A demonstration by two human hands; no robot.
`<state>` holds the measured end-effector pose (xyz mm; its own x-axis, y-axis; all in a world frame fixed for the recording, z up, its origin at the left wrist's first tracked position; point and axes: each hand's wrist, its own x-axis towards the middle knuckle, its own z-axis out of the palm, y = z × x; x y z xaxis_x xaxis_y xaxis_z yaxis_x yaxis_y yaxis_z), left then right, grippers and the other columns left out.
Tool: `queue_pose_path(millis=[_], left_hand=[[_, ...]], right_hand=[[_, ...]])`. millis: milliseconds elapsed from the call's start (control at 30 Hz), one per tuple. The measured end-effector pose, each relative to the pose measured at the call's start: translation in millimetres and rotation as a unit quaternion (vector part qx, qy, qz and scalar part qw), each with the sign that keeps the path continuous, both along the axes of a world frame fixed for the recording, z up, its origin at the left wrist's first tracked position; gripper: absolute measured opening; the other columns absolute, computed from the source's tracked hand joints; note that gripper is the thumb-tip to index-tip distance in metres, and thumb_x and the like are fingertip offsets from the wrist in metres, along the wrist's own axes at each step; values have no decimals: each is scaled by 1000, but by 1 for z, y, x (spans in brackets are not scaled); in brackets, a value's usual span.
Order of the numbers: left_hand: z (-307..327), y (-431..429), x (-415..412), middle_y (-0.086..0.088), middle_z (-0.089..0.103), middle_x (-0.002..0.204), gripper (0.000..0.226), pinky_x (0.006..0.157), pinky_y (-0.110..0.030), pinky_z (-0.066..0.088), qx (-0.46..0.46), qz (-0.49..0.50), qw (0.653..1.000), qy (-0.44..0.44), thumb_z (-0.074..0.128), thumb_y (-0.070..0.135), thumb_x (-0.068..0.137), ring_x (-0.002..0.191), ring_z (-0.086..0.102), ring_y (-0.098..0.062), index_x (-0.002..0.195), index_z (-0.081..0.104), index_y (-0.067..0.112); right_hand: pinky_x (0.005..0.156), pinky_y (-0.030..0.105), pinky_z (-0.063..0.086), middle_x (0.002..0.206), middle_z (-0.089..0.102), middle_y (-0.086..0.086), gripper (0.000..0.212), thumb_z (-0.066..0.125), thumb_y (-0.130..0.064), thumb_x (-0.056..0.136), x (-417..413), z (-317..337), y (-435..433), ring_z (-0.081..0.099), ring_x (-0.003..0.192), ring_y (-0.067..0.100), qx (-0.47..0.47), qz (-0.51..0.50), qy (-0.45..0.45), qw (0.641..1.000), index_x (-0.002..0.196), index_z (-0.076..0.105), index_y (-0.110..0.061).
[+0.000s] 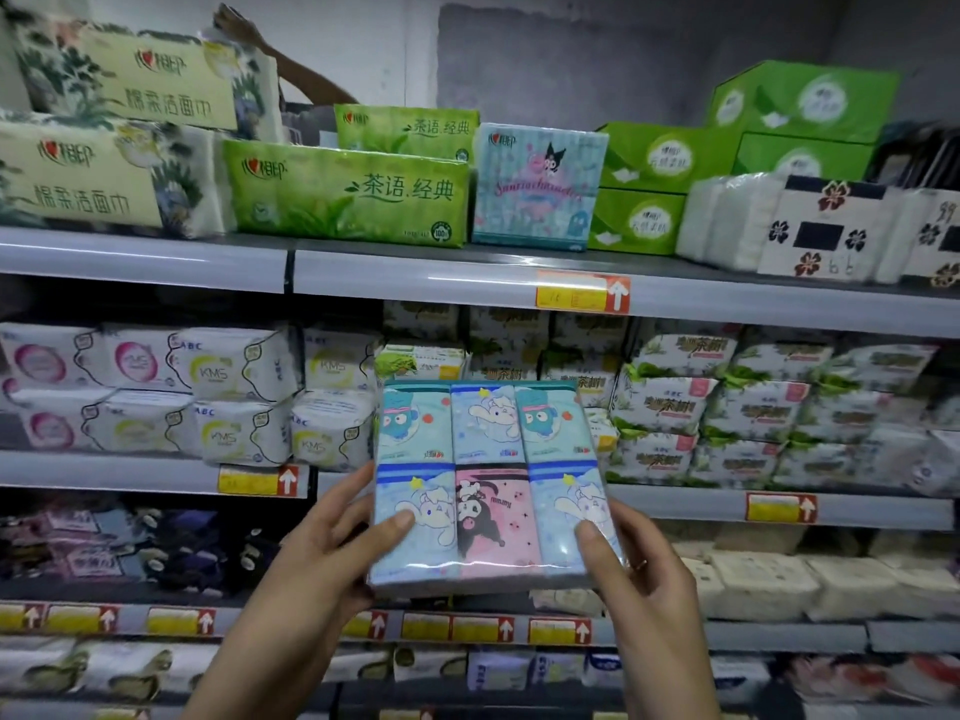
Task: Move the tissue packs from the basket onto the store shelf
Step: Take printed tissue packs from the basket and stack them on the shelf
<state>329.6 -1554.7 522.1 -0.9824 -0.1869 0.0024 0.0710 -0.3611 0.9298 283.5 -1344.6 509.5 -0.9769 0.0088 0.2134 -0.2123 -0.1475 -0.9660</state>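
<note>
Both hands grip one tissue pack (493,475), held upright with its printed face toward the camera, in front of the store shelf (467,275). The left hand (322,548) clasps the pack's lower left edge, thumb pressed on the front and fingers curled behind. The right hand (639,579) clasps the lower right edge the same way and wears a ring (640,565) on one finger.

The pack is a clear-wrapped block of six small packets in two rows of three. They are pale blue with cartoon figures, apart from one pink packet at bottom centre. It touches no shelf.

Directly above the grip, on the top tier, stands a similar pale blue cartoon pack (537,187). Just left of that lie green tissue packs (348,192), and to its right are stacked green boxes (649,189). Behind the held pack, the middle tier carries white and green wrapped packets (665,407). Far above and left of the grip, another person's arm (291,70) reaches over cream-coloured packs (104,168).
</note>
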Motion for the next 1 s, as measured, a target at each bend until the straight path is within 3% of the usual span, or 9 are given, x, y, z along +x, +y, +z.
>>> queue_pose_path(millis=[133, 300, 433, 467, 533, 633, 733, 833, 1000], left_hand=[[9, 6, 3, 1, 63, 127, 94, 94, -51, 49, -69, 1, 998, 4, 87, 65, 23, 120, 57, -25, 106, 44, 77], [8, 9, 4, -13, 66, 119, 49, 82, -52, 55, -22, 40, 999, -17, 76, 36, 63, 110, 63, -32, 106, 63, 54], [4, 0, 2, -4, 76, 92, 64, 57, -42, 59, 47, 24, 998, -19, 90, 32, 44, 82, 73, -29, 104, 70, 33], [4, -1, 3, -4, 76, 91, 64, 55, -43, 59, 61, 23, 998, -25, 89, 32, 44, 81, 73, -29, 105, 70, 31], [2, -6, 2, -3, 76, 90, 45, 52, -44, 58, 86, 20, 996, -33, 71, 23, 63, 79, 73, -30, 107, 68, 30], [-2, -11, 4, -4, 76, 96, 41, 51, -43, 58, 91, 0, 994, -54, 61, 19, 67, 80, 73, -30, 105, 69, 31], [-4, -14, 8, -5, 75, 100, 46, 64, -51, 60, 78, -22, 994, -67, 62, 22, 66, 87, 72, -32, 111, 67, 31], [-5, -17, 10, -6, 75, 100, 48, 76, -51, 58, 59, -38, 994, -84, 63, 26, 66, 91, 71, -33, 113, 65, 32], [-3, -22, 14, -6, 75, 102, 38, 68, -49, 60, 74, -44, 991, -99, 62, 25, 69, 91, 72, -32, 106, 68, 31]], right_hand=[[67, 24, 50, 80, 72, -18, 15, 64, -32, 78, -1, 0, 5, 65, 72, -7, 4, -4, -30, 1000, 92, 64, -27], [64, 22, 54, 82, 74, -11, 19, 60, -40, 73, 2, -1, 8, 69, 77, 3, -34, -1, -71, 997, 86, 68, -28], [66, 21, 57, 93, 75, -10, 57, 60, -73, 60, -4, -2, 12, 70, 89, 7, -33, 13, -32, 999, 96, 69, -30], [68, 22, 57, 96, 74, -8, 53, 60, -70, 65, -3, -3, 12, 69, 92, 8, -30, 3, -32, 999, 99, 68, -30], [71, 22, 54, 102, 72, -10, 15, 57, -35, 88, -6, -6, 15, 66, 100, 8, 7, -31, -26, 999, 101, 62, -36], [92, 30, 47, 121, 53, -27, 53, 64, -9, 86, -9, -11, 19, 51, 113, -2, 141, -24, 29, 989, 113, 45, -51], [98, 27, 35, 135, 24, -43, 87, 79, -44, 66, -7, -5, 16, 31, 126, -8, 215, 82, 47, 972, 124, 20, -71], [109, 32, 26, 146, 4, -44, 104, 71, -76, 49, -11, -1, 16, 8, 138, -11, 303, 144, 109, 936, 126, 2, -76], [113, 36, 17, 148, 10, -41, 89, 65, -77, 55, -17, 8, 13, 2, 141, -11, 360, 166, 185, 900, 132, 23, -63]])
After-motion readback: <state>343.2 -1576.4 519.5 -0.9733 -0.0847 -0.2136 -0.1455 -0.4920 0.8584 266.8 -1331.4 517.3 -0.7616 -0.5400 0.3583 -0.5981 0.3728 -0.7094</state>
